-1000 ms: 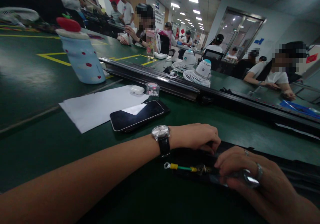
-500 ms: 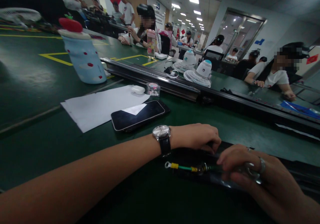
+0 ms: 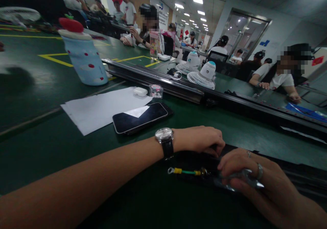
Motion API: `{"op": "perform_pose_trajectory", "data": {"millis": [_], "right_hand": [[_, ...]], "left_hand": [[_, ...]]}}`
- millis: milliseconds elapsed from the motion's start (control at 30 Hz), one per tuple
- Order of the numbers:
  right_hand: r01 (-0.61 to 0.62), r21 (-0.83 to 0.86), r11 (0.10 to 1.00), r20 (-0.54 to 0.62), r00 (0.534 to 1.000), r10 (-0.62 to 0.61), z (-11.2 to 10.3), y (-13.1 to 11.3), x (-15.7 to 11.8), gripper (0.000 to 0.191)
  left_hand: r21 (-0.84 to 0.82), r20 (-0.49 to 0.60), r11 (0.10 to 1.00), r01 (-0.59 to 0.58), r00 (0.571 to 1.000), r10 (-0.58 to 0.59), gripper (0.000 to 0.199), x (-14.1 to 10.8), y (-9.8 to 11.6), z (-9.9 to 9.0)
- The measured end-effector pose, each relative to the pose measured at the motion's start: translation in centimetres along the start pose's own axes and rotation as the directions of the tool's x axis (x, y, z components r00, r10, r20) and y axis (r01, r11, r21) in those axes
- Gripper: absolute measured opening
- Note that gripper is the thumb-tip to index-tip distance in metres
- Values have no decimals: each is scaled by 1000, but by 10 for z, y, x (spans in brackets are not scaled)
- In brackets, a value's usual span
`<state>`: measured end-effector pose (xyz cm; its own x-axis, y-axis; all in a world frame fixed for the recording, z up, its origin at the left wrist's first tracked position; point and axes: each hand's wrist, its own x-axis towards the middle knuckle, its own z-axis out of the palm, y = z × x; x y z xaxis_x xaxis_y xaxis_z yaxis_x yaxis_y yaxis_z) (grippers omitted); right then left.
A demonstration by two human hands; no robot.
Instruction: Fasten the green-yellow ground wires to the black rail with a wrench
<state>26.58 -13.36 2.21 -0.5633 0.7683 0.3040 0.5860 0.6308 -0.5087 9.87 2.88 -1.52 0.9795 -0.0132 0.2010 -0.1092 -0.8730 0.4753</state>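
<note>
My left hand, a watch on its wrist, rests with fingers curled at the edge of a dark, glossy black strip. Whatever those fingers hold, if anything, is hidden. To its right, my right hand is closed with thumb and fingers together around a shiny, partly see-through piece whose kind I cannot make out. Left of the right fingertips lies a short green wire with yellow sleeves and a metal ring terminal at its left end. Its right end runs into a dark, brownish part.
Beyond my left arm lie a phone, white paper, an earphone case and a small clear box. A blue tumbler stands at left. A black rail crosses the table; white fans and co-workers are beyond.
My right hand has shifted slightly left, and the shiny piece in it has turned a little. The left hand and the ringed wire end stay almost in place.
</note>
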Motion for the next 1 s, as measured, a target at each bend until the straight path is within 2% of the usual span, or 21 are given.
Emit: {"op": "perform_pose_trajectory", "data": {"millis": [200, 267, 367, 500, 567, 667, 767, 867, 1000], "right_hand": [[16, -54, 998, 18, 1000, -15, -3, -2, 0, 14], [25, -110, 994, 75, 997, -16, -7, -6, 2, 13], [103, -203, 974, 183, 981, -66, -17, -14, 6, 15], [184, -206, 961, 265, 956, -126, -26, -15, 8, 19], [143, -195, 970, 216, 971, -100, -26, -12, 5, 17], [35, -177, 984, 56, 998, -26, -23, -7, 0, 9], [6, -167, 986, -79, 997, -19, -17, -8, 0, 3], [5, -179, 984, -150, 988, -32, -12, -12, 4, 3], [-1, -171, 985, -182, 983, -30, -6, -14, 6, 3]], "left_hand": [[-5, -13, 1000, -15, 1000, 15, 11, 0, -3, 3], [-7, -19, 1000, -18, 1000, 18, 10, 1, -4, 3], [-11, -25, 1000, -20, 1000, 19, 8, 0, -3, 3], [-16, -20, 999, -28, 999, 28, 9, -1, -2, 1], [-18, -23, 999, -31, 999, 30, 10, -1, -2, 1], [-17, -29, 999, -35, 999, 35, 9, 0, -4, 3], [-12, -31, 999, -37, 999, 36, 9, 0, -5, 4], [-3, -29, 1000, -30, 999, 30, 9, 0, -6, 4], [-3, -7, 1000, -28, 1000, 28, 8, 1, -6, 3]]}}
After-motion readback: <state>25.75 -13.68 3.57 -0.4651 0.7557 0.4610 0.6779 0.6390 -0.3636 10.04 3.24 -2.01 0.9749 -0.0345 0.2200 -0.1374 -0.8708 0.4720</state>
